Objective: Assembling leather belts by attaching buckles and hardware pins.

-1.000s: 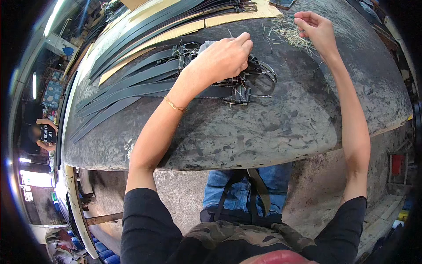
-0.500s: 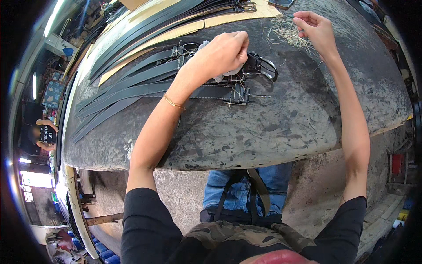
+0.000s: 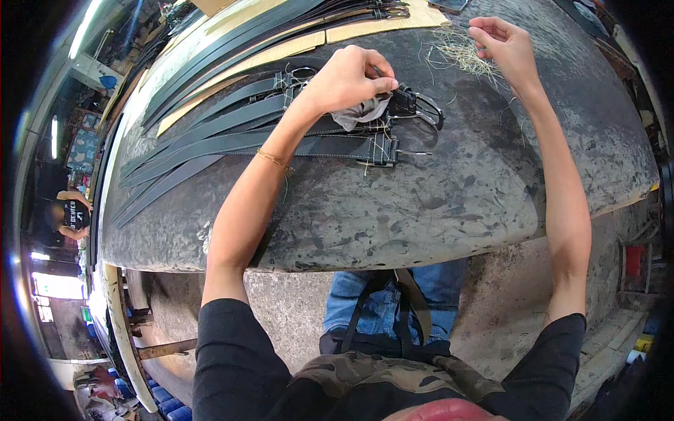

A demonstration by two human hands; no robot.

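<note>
Since a second ago the left hand [image 3: 351,78] has drifted slightly left and rolled to show its thumb, while the right hand [image 3: 509,52] has hardly moved. Nearest, at lower centre, blue denim trousers [image 3: 439,298] show below the edge of a broad grey tabletop [image 3: 449,210], blotched with black smears (its front edge bowed by the lens). Flat black belts with pale stitching [image 3: 330,146] lie fanned from left to centre, silver metal buckles [image 3: 439,114] toward the right. Above these, the left thumb and forefinger draw together beside a dark belt part; whether they grip it I cannot tell. Crumpled grey cloth [image 3: 361,114] shows under that hand. At upper right, the right fingers curl toward the thumb beside loose straw-coloured threads [image 3: 463,56]; I cannot tell whether a strand is pinched. Farther up, more black straps [image 3: 225,67] lie on tan cardboard [image 3: 425,17]. Beyond, at far left, is a person in a dark top [image 3: 76,212], a white tube light [image 3: 86,28] above.
</note>
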